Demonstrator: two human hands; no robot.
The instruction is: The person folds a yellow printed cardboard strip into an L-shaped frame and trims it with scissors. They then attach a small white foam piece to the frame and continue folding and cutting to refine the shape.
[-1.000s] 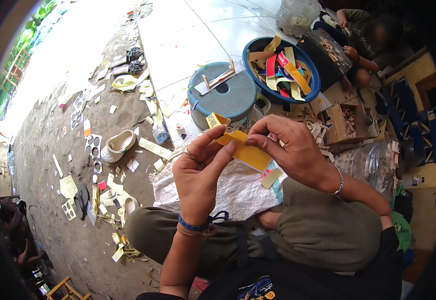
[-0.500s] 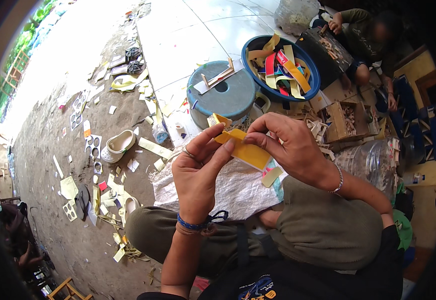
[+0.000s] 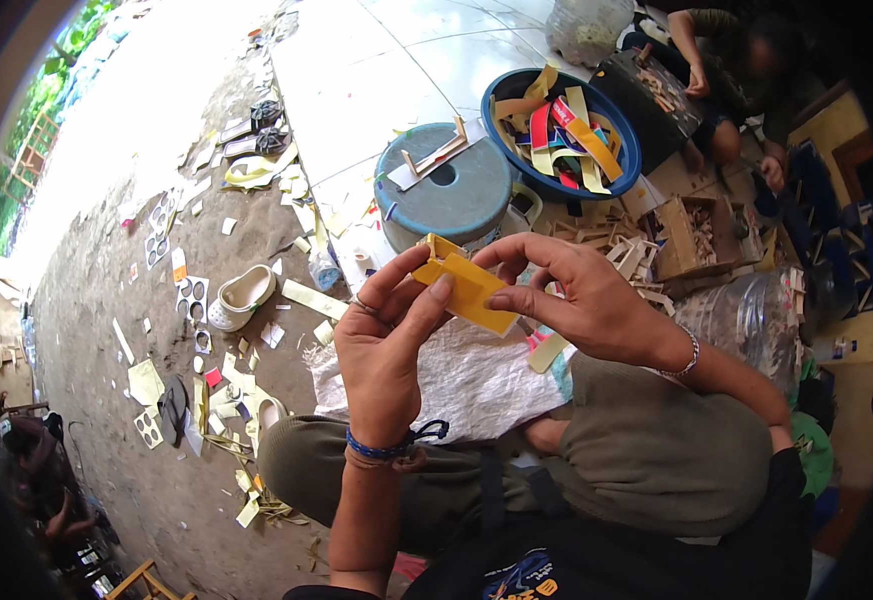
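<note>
In front of me, over the white woven sack [image 3: 477,385], a yellow sheet piece [image 3: 470,292] with a white lower edge is held up between my two hands. It looks like card or sticker sheet, and a small yellow folded end sticks up at its far left. My left hand [image 3: 382,345] is closed on the left part, thumb laid across its face. My right hand [image 3: 582,305] grips the right end between thumb and fingers. The fingers hide whatever lies behind the sheet. A grey-blue round stool or upturned tub [image 3: 412,165] stands just beyond, bearing a small wooden frame on a white strip [image 3: 437,160].
A blue basin [image 3: 492,125] holds colourful strips. Right of it are a wooden box [image 3: 669,240] of small wood pieces and a clear plastic container [image 3: 752,330]. A pale clog [image 3: 244,297] and scraps lie leftward. Another person [image 3: 757,90] works at the upper right.
The yellow sheet now lies flatter and more face-on, its raised flap pressed down. My right fingers have shifted from its upper edge to its right end.
</note>
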